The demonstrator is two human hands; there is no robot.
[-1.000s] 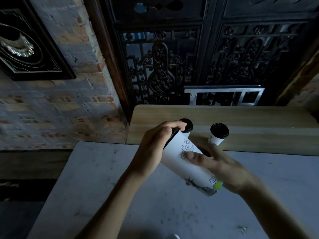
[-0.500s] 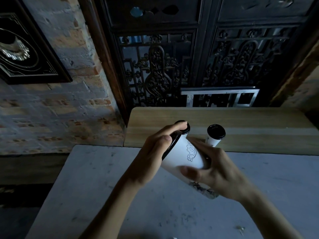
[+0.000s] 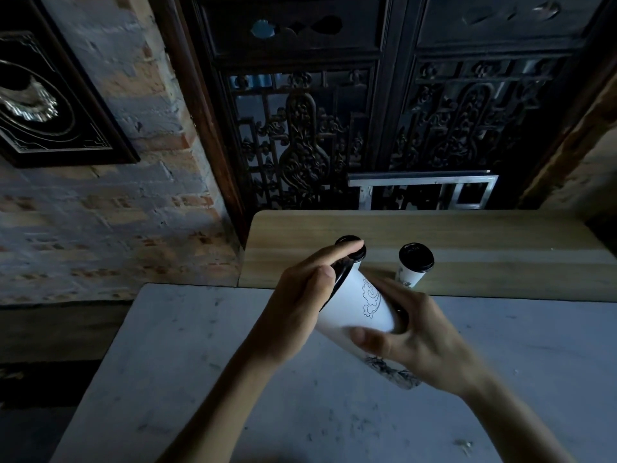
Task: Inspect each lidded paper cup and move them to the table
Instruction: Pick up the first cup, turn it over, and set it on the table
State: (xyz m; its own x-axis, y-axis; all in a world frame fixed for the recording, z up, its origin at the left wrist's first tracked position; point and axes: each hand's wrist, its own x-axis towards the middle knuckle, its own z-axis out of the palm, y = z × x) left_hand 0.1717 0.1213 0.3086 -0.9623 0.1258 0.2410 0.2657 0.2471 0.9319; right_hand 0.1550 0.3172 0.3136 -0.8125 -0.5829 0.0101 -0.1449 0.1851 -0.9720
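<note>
From the head view, I have the cup tilted over the grey table, left hand curled around its lidded end and right hand wrapped round the lower body, probably to turn it for inspection. Two more cups wait on the wooden bench. I see only a line-drawn cloud, no legible writing.

Single head-worn wide-angle view, looking forward and down from above, close over the grey tabletop, forearms entering from the lower edge, wooden bench just beyond, carved dark screen and brick wall farther back
</note>
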